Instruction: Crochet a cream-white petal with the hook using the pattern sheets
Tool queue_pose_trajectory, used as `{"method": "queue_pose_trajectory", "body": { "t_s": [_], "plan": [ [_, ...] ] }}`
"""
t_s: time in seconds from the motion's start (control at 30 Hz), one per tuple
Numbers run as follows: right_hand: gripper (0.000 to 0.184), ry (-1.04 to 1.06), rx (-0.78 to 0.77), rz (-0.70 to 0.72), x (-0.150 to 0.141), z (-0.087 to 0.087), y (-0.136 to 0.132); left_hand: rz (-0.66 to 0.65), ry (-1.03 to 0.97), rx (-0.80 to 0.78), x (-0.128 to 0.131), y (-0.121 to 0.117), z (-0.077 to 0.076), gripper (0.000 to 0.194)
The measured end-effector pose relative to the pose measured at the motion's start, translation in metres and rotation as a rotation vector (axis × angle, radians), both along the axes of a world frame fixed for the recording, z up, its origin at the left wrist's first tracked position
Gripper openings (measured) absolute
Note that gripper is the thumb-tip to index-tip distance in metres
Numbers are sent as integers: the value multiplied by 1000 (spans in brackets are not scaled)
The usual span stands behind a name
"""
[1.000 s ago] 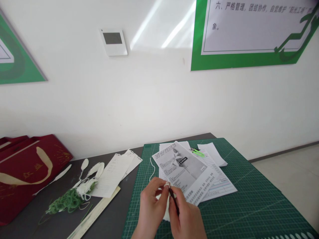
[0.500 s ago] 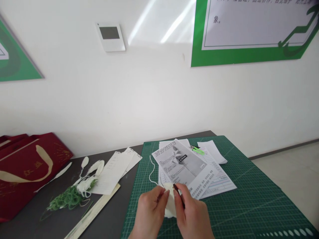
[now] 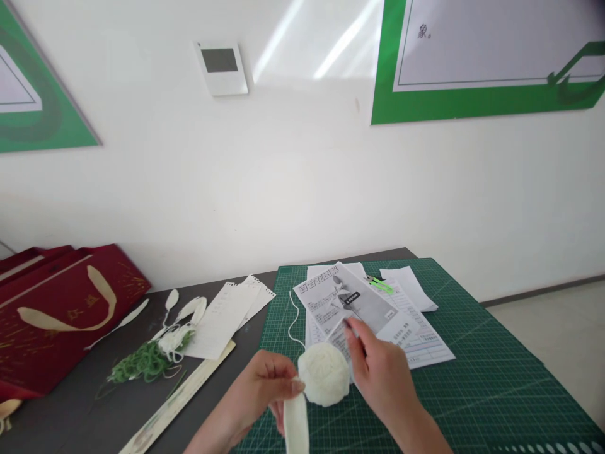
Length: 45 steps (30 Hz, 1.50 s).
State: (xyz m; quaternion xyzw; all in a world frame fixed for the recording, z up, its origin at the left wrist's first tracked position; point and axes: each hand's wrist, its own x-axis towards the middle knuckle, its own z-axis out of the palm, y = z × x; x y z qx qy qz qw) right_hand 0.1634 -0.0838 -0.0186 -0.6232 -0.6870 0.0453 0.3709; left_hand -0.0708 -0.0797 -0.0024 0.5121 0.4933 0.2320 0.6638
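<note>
My left hand [image 3: 267, 384] pinches the top end of a cream crocheted strip [image 3: 296, 424], which hangs down past the bottom edge of the view. To its right, a round ball of cream yarn [image 3: 324, 375] sits on the green cutting mat [image 3: 472, 378]. My right hand [image 3: 380, 362] is closed around a slim crochet hook, mostly hidden by the fingers, above the printed pattern sheet [image 3: 326, 293]. A loose strand of yarn [image 3: 290, 328] curves over the mat behind the ball.
Green-handled thread snips [image 3: 380, 284] lie on stacked papers [image 3: 425, 337]. On the dark table at left are green yarn [image 3: 142, 364], white crocheted petals [image 3: 172, 299], note sheets [image 3: 220, 321], a long pale strip [image 3: 184, 394] and a red gift bag [image 3: 61, 315]. A wall [image 3: 302, 176] stands behind.
My hands have moved apart. The left has drawn the crocheted strip down and left, the right has shifted up and right with the hook, and the yarn ball is uncovered. The view has shifted slightly left.
</note>
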Motion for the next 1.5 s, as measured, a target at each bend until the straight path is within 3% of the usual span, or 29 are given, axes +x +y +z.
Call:
{"method": "queue_pose_trajectory", "body": {
  "t_s": [0.07, 0.1, 0.2, 0.3, 0.4, 0.53, 0.67, 0.73, 0.8, 0.87, 0.93, 1.03, 1.23, 1.37, 1.5],
  "plan": [
    [51, -8, -133, -179, 21, 7, 19, -5, 1, -30, -13, -5, -2, 30],
    [51, -20, -141, -203, 26, 9, 31, -6, -1, -38, -19, -7, -3, 30],
    [35, -67, -176, -24, 10, 4, 63, 97, -62, 55, -24, -8, -3, 28],
    [20, -140, -247, 188, -43, -18, 83, 128, -81, 98, -19, -4, -1, 29],
    [29, -186, -310, 261, -86, -42, 95, 169, -71, 167, -17, -4, 1, 31],
    [31, -169, -337, 298, -96, -49, 102, 213, -17, 275, -24, -8, -1, 31],
    [22, -51, -305, 284, -84, -22, 77, 215, 140, 453, -22, -13, -5, 25],
    [39, 34, -316, 320, -80, -6, 50, 227, 180, 532, -17, -15, -4, 23],
    [43, 145, -365, 441, -79, 5, 22, 228, 211, 636, -9, -17, -1, 22],
    [39, 563, -436, 597, -79, 9, -1, 230, 253, 746, -1, -19, -1, 22],
    [38, 814, -481, 599, -79, 8, -13, 250, 280, 794, 5, -20, -3, 18],
    [33, 997, -569, 566, -76, 4, -16, 257, 266, 708, 11, -21, -11, 27],
    [25, 1029, -540, 559, -64, 7, -17, 164, 178, 603, 18, -24, -10, 46],
    [15, 1075, -597, 538, -58, 7, -21, 172, 207, 447, 21, -28, 1, 33],
    [12, 1036, -762, 587, -48, 3, -21, -4, 261, 420, 16, -29, 9, 27]
  ]
}}
